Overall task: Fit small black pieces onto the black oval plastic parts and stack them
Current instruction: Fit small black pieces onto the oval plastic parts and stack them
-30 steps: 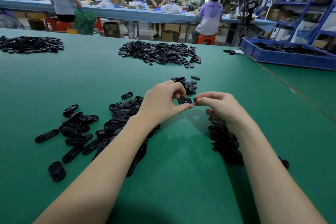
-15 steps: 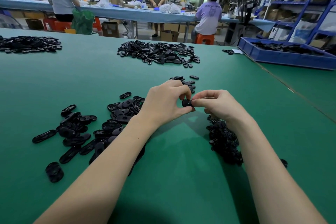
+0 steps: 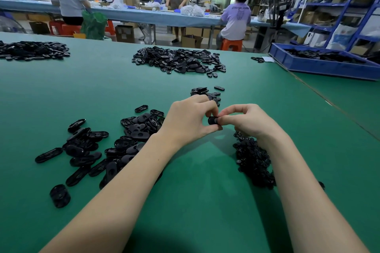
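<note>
Both hands meet mid-counter over one oval part [image 3: 211, 120]. Left hand [image 3: 188, 118] has fingers curled round the part, thumb under, fingertips on top. Right hand [image 3: 247, 121] pinches at the part's right end, thumb and forefinger tips closed there; presumably a small piece is between them, but it's too small and hidden to confirm. The part is held up off the green counter [image 3: 195, 201], not resting on it.

Progress judgement: one fit in hand, seat not confirmed. Lots left. Loose pile of ovals [image 3: 98, 150] lies to the left of the left forearm, scattered, mostly lying flat, some overlapping, no tidy stack there. Heap of small pieces [image 3: 253, 160] sits just under and beside the right wrist, still plentiful. Small cluster [image 3: 206, 93] just beyond the left hand looks like the finished lot, only a handful, roughly piled; can't tell if each has its piece fitted. So early to middle of the job by my read: few done, many ovals waiting.

Further back on the counter: a big pile [image 3: 178, 61] at centre and another pile [image 3: 33, 50] at far left, untouched. Blue tray [image 3: 320, 65] of black parts at right.

Remaining for this unit: press piece home, put it on the cluster, take the next oval.
</note>
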### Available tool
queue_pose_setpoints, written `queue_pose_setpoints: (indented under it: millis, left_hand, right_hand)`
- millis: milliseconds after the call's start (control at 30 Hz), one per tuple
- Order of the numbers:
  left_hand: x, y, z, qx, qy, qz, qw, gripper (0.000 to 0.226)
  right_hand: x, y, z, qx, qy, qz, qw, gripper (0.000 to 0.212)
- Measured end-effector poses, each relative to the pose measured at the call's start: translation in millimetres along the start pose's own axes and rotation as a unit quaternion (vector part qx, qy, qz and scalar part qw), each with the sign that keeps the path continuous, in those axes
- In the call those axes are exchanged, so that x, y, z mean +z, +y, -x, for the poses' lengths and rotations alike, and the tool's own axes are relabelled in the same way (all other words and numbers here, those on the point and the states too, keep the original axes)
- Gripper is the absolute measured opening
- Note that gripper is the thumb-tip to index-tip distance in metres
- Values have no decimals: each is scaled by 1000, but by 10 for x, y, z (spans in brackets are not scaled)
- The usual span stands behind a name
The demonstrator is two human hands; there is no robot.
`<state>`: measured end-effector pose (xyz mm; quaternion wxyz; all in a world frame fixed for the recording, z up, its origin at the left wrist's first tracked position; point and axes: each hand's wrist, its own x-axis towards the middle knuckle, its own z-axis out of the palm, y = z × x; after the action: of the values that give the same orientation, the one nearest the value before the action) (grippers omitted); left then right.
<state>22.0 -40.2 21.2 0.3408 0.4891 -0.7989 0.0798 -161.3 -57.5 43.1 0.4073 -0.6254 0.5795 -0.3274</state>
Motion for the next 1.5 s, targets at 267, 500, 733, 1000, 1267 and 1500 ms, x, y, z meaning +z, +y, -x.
queue_pose_setpoints:
  millis: [267, 500, 733, 1000, 1267, 1500]
  left_hand:
    - [18, 18, 11, -7, 14, 12, 1000, 27]
    - [45, 23, 19, 15, 18, 12, 1000, 28]
    - [56, -24, -6, 2, 8, 184, 983, 25]
    - [2, -14, -74, -180, -99, 475, 856, 24]
    - [34, 14, -66, -271, -116, 567, 769, 8]
    - [51, 19, -69, -292, -102, 545, 779, 8]
  right_hand:
    - [-44, 18, -8, 32, -5, -1, 999, 19]
    - [-71, 15, 26, 38, -22, 0, 999, 17]
    - [-121, 100, 75, 51, -80, -63, 994, 44]
    - [-158, 123, 57, 18, -84, -148, 985, 25]
    - [-120, 108, 39, -27, -37, -108, 993, 19]
    - [-50, 93, 0, -53, 8, -44, 998, 11]
